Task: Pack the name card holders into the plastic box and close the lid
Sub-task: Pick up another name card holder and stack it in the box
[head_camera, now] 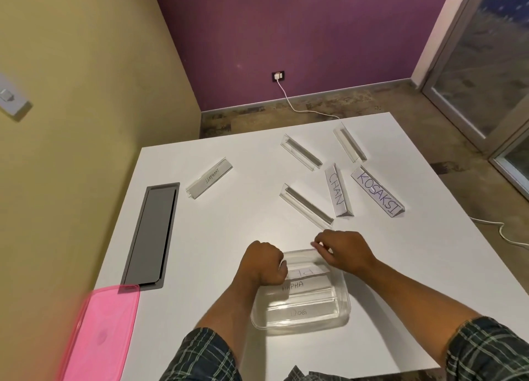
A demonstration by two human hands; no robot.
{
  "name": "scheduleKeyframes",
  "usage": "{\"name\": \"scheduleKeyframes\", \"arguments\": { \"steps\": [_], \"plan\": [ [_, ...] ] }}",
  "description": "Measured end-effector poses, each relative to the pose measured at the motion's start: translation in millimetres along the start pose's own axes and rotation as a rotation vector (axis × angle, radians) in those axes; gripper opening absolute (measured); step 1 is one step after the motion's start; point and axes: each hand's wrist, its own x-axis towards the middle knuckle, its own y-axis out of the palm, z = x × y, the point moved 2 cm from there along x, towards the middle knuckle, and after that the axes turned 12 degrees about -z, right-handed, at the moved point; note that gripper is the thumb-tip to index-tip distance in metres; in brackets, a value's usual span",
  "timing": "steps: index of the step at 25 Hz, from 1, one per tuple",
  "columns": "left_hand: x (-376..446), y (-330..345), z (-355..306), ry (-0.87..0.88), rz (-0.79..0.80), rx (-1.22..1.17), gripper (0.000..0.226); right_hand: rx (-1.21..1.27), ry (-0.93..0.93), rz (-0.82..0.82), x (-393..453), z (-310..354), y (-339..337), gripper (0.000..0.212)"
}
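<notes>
We judge the packing to be midway; the plastic box [342, 300] sits near us on the bench [246, 223], and our left hand [264, 263] and right hand [345, 252], fingers curled, pinch the ends of a name card holder [307, 270] at its far side; six holders [306, 204] lie beyond; next it must settle flat beside the two already in; the pink lid [100, 332] waits left.

I see bare table [229, 232] between the box [342, 317] and the ELEPHANT holder [209, 177]. Five holders [306, 206] crowd the far right.
</notes>
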Motion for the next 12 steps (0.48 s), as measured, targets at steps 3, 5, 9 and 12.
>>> {"name": "scheduleKeyframes", "arguments": {
  "steps": [3, 5, 9, 12],
  "plan": [
    [19.8, -2.0, -6.2, -0.184, -0.13, -0.099, 0.034, 0.038, 0.369, 0.07, 18.6, -30.5, -5.9, 0.012],
    [34.3, 1.3, -11.5, -0.226, -0.142, -0.122, 0.034, 0.02, 0.527, 0.307, 26.2, -55.8, 0.7, 0.021],
    [64.7, 14.9, -22.2, -0.243, -0.069, -0.175, 0.03, 0.067, 0.633, 0.601, 26.7, -92.0, 17.5, 0.041],
    [86.2, 24.5, -29.8, -0.259, -0.018, -0.221, 0.036, 0.132, 0.683, 0.605, 26.5, -100.5, 28.7, 0.04]
  ]
}}
